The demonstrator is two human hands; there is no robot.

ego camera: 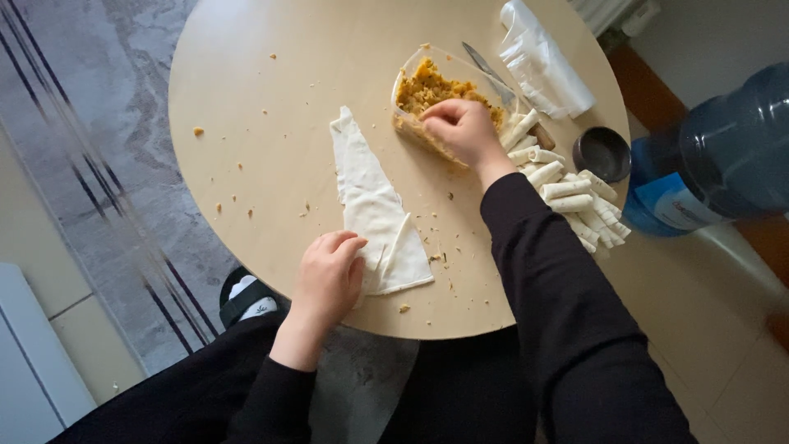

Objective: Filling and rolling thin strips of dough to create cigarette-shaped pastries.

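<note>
Dough triangle (371, 197): pin wide end at 6 o'clock with flat left hand (329, 275); pinch modest filling (427, 89) portion with closed right hand (460, 127) at 12 o'clock.

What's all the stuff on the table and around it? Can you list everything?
table: one, round, beige, fills the middle
dough sheet: one, white, triangular, flat on the table with its wide end near the table edge
tub: one, clear, holds orange-yellow filling, beyond the dough
rolls: a pile, too many to count, white, right side of the table
knife: one, silver blade, behind the tub
bag: one, clear plastic, far right of the table
cup: one, small, dark metal, right edge
crumbs: many, orange, scattered on the table
water jug: one, blue, on the floor at right
rug: one, grey with dark stripes, left
left hand: on the wide end of the dough
right hand: fingers in the tub's filling
</note>
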